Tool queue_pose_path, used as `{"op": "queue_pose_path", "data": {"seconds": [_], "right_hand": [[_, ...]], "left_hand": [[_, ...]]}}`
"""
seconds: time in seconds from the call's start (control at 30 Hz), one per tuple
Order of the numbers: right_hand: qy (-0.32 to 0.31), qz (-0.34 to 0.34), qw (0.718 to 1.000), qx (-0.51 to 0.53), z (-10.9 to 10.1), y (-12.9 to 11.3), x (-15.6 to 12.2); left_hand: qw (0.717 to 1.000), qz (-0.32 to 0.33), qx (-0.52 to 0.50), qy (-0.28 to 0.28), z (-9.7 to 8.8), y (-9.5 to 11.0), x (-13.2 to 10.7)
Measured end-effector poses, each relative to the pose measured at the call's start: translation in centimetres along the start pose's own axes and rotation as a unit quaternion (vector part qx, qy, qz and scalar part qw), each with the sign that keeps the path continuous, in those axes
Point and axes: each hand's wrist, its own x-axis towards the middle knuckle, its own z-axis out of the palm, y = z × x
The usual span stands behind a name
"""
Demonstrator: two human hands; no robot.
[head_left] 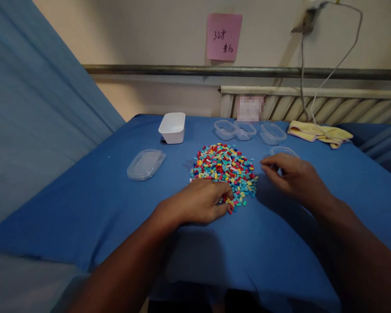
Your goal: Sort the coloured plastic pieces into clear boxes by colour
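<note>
A pile of small toy building bricks (224,163) in red, yellow, teal, white and blue lies in the middle of the blue-covered table. My left hand (203,200) rests at the near left edge of the pile, fingers curved over the bricks. Its thumb and fingertips stand apart, with loose bricks showing between them. Right of the pile, my right hand (291,176) hovers above the cloth, thumb and index finger brought together in a pinch. Whatever may sit between those fingertips is too small to make out. Behind that hand a clear plastic tub (284,151) is partly hidden.
Three clear tubs (226,130) line the back, beside a folded yellow cloth (319,132). A white container (172,128) stands at back left, with clear lids (145,165) nearer me. Behind the table are a radiator (355,100), a pipe (182,69) and a hanging cable (342,61).
</note>
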Motion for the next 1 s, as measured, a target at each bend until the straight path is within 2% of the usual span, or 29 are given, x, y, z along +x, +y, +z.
{"op": "queue_pose_path", "data": {"seconds": [0.07,0.13,0.2,0.27,0.37,0.5,0.83,0.9,1.0], "right_hand": [[-0.093,-0.063,0.991,0.075,1.1,-2.5,-0.3],[-0.183,-0.118,0.97,0.106,2.3,-4.7,-0.6],[-0.236,-0.147,0.956,0.094,3.2,-6.1,-1.0],[-0.255,-0.15,0.953,0.061,3.7,-6.7,-1.1],[-0.261,-0.143,0.954,0.035,4.0,-6.9,-1.2],[-0.252,-0.149,0.955,0.05,3.9,-6.8,-1.3],[-0.214,-0.177,0.956,0.092,4.0,-6.7,-0.8],[-0.162,-0.153,0.971,0.09,2.9,-5.7,-0.2],[-0.014,-0.059,0.997,0.037,0.3,-2.7,0.4]], "left_hand": [[0.993,-0.017,-0.079,0.086,-0.1,-1.0,0.4],[0.963,-0.043,-0.143,0.223,-0.2,-2.3,1.1],[0.919,-0.063,-0.172,0.349,0.1,-3.4,1.9],[0.894,-0.065,-0.182,0.406,0.7,-4.0,2.6],[0.906,-0.039,-0.186,0.379,1.9,-4.0,3.2],[0.925,-0.015,-0.178,0.335,3.0,-3.4,3.4],[0.922,-0.029,-0.123,0.366,2.1,-4.2,2.8],[0.918,-0.036,-0.115,0.378,1.9,-4.4,2.9],[0.91,-0.039,-0.113,0.397,1.6,-4.5,3.0]]}}
